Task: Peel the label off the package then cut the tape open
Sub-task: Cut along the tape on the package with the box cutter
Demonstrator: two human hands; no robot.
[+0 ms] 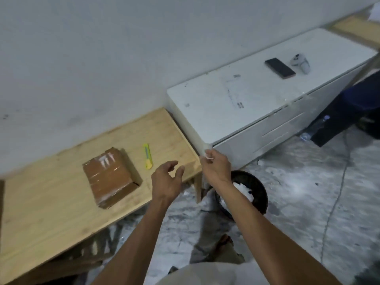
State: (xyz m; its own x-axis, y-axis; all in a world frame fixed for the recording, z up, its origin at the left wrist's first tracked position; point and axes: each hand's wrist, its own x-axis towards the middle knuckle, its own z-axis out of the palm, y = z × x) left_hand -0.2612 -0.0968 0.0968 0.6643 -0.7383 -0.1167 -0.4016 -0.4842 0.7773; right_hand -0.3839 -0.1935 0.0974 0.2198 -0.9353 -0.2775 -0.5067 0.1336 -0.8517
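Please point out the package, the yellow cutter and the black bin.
package (110, 176), head view, taped top face.
yellow cutter (148, 156), head view, middle of body.
black bin (260, 192), head view, right rim.

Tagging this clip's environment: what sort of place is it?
Probably a bare workroom or storage room, not a proper packing station: a plain wooden table against a blank wall, a white appliance-like cabinet beside it, a bin of scraps on rough concrete flooring.

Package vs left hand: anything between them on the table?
Head view: the yellow utility knife lies on the wooden table between the package and the open left hand.
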